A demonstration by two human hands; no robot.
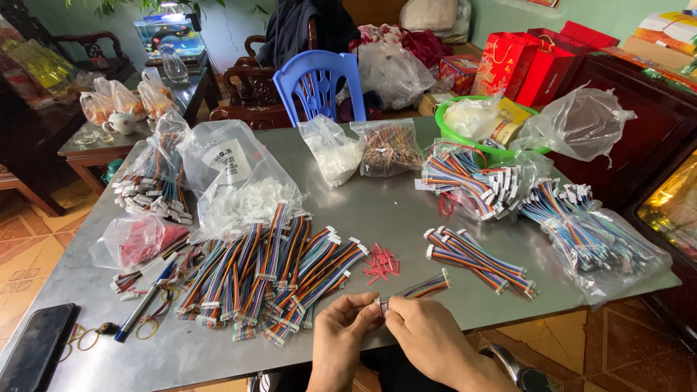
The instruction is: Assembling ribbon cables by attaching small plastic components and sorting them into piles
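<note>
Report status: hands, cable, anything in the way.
Left hand and right hand both pinch one rainbow ribbon cable. Red clips beside it, nothing blocking.

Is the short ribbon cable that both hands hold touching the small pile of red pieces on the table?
Apart. In the head view, bare grey table shows between the ribbon cable and the red pieces.

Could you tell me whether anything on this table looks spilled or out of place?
Mostly sorted piles, but small red pieces lie scattered loose on the table beside the cable bundles, outside any bag.
</note>
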